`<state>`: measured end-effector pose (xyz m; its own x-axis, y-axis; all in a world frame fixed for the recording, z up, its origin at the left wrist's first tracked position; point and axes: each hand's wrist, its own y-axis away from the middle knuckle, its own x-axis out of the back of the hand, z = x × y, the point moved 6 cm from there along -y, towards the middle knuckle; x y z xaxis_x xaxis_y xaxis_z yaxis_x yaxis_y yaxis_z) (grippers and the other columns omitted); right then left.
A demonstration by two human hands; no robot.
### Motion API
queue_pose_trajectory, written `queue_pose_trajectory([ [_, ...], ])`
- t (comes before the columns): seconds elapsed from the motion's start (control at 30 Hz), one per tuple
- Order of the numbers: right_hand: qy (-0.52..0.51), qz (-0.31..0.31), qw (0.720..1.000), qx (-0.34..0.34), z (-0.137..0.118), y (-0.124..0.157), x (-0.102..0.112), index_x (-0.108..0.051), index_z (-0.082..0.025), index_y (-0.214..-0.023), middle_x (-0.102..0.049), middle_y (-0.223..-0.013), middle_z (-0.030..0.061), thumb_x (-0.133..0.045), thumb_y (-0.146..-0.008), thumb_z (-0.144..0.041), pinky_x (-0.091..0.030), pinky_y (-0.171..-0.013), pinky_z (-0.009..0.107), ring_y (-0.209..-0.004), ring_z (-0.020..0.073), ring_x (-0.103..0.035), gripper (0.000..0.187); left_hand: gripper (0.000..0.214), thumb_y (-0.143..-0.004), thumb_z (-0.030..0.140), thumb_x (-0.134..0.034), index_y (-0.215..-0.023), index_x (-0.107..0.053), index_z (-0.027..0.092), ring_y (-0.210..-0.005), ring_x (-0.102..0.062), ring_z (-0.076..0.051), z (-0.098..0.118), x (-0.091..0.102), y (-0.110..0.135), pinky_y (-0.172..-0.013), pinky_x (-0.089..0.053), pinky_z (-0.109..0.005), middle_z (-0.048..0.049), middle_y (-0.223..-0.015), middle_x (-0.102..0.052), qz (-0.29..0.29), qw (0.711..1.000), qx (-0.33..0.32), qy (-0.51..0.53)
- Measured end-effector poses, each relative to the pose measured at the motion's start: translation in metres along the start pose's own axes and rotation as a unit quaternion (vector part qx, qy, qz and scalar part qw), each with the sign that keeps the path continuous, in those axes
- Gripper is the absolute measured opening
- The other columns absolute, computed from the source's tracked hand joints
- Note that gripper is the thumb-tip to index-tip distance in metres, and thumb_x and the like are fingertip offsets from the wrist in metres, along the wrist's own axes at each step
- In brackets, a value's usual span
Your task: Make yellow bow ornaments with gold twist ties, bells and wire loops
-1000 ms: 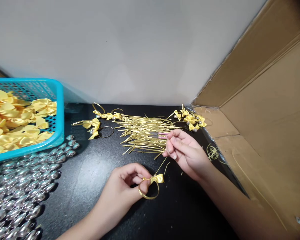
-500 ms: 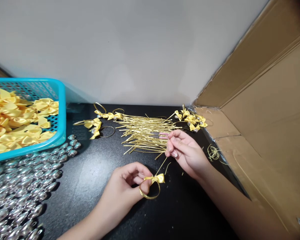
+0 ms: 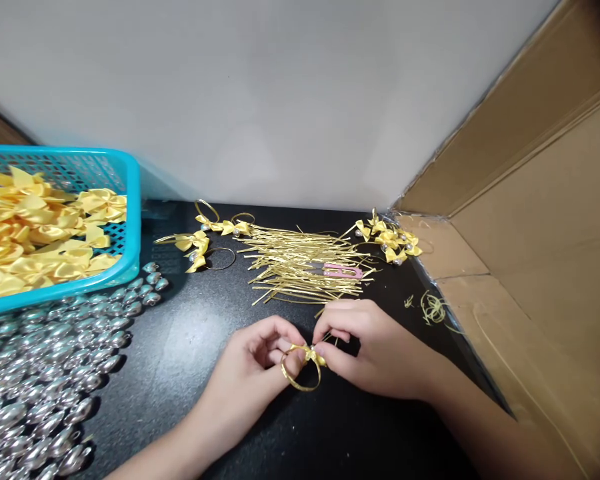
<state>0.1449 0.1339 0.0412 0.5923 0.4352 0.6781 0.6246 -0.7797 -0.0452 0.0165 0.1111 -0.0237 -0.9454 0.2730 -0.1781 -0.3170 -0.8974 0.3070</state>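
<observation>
Between thumb and fingers, my left hand (image 3: 263, 360) pinches a small yellow ribbon bow (image 3: 311, 353) at its left side. A gold loop (image 3: 303, 387) hangs from the bow toward me. My right hand (image 3: 367, 343) is closed on the bow's right side, thumb and forefinger meeting near its knot. A thin gold strand shows under the right fingers; its end is hidden. Just beyond the hands lies a pile of gold ties (image 3: 300, 257), with pink-handled snips (image 3: 343, 271) resting on it.
At left, a turquoise basket (image 3: 134, 207) holds yellow bows, with many silver beads (image 3: 45, 373) spread before it. Bows with loops (image 3: 197, 250) lie left of the ties, and more bows (image 3: 390, 241) at right. A thread tangle (image 3: 433, 307) sits near the cardboard wall (image 3: 545, 180).
My right hand has come down and left from the strand's far end to the bow, uncovering the pink-handled snips. My left hand keeps its hold on the bow.
</observation>
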Motion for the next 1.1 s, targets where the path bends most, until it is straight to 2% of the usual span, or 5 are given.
queue_pose_trajectory([
  [0.2,-0.015,-0.047,0.999,-0.009,0.002,0.002,-0.008,-0.049,-0.018,-0.066,-0.045,-0.062,-0.0044,-0.057,-0.08,-0.009,-0.034,-0.058,0.023,-0.059,0.0089,-0.042,0.019,0.018,-0.074,0.033,-0.071,-0.075,-0.061,0.018,-0.053,-0.044,-0.01,0.001,-0.002,0.002,-0.051,-0.034,-0.02,0.0042,-0.059,-0.056,-0.015,1.0,0.004,0.01],
  [0.43,-0.139,-0.028,0.989,-0.043,0.008,0.0,-0.014,-0.052,-0.019,-0.075,-0.044,-0.062,-0.0063,-0.051,-0.09,-0.016,-0.032,-0.054,0.02,-0.056,0.0078,-0.039,0.015,0.024,-0.077,0.033,-0.072,-0.097,-0.065,0.021,-0.064,-0.055,-0.012,-0.001,0.002,0.0,-0.06,-0.045,-0.022,0.0018,-0.073,-0.063,-0.038,0.994,-0.003,0.102],
  [0.57,-0.168,-0.015,0.985,-0.038,0.007,0.0,-0.017,-0.049,-0.019,-0.072,-0.044,-0.062,-0.0062,-0.051,-0.091,-0.02,-0.032,-0.054,0.02,-0.056,0.0077,-0.038,0.019,0.022,-0.073,0.029,-0.078,-0.087,-0.066,0.018,-0.061,-0.053,-0.01,0.0,-0.001,-0.001,-0.056,-0.044,-0.02,0.0025,-0.072,-0.061,-0.083,0.986,0.01,0.145],
  [0.8,-0.139,0.004,0.989,-0.051,0.006,0.002,-0.014,-0.052,-0.018,-0.07,-0.043,-0.059,-0.0066,-0.052,-0.09,-0.022,-0.032,-0.053,0.02,-0.054,0.0075,-0.037,0.02,0.015,-0.08,0.028,-0.074,-0.081,-0.064,0.017,-0.062,-0.055,-0.009,0.002,-0.002,-0.002,-0.062,-0.044,-0.02,0.0035,-0.066,-0.064,-0.082,0.985,-0.002,0.149],
  [1.1,-0.208,0.032,0.966,-0.153,0.02,0.003,-0.009,-0.056,-0.018,-0.072,-0.051,-0.064,-0.0036,-0.052,-0.085,-0.02,-0.038,-0.058,0.023,-0.06,0.0104,-0.045,0.013,0.011,-0.083,0.027,-0.071,-0.084,-0.065,0.018,-0.066,-0.057,-0.009,0.0,0.002,-0.002,-0.065,-0.044,-0.021,0.003,-0.072,-0.066,-0.089,0.983,-0.005,0.161],
])
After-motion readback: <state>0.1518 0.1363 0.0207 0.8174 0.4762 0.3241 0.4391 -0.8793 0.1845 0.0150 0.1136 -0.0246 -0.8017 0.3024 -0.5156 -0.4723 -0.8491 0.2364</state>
